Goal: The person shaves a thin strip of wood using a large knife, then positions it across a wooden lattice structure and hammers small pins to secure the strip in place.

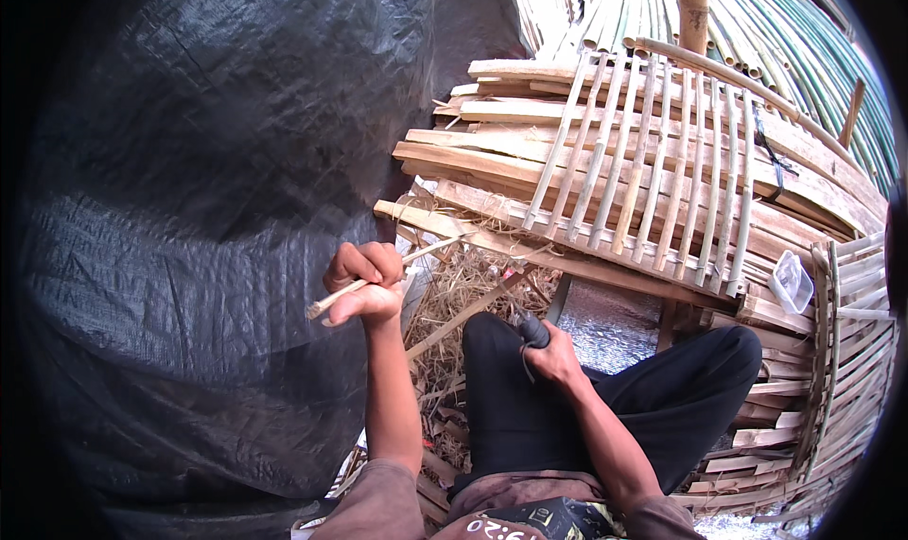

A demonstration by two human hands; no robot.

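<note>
My left hand, raised at the left beside the black sheeting, is closed around a thin bamboo strip. One cut end of the strip sticks out past the thumb; the other slants up toward the planks. Resting by my bent knee, my right hand grips a tool with a thick, dark wrapped handle. Whether it has a blade is hard to make out. The strip and the tool are well apart.
Black plastic sheeting fills the left side. Ahead lies a stack of wooden planks with several bamboo slats across it. Shavings cover the ground before me. A clear plastic container sits at the right, near slatted bamboo.
</note>
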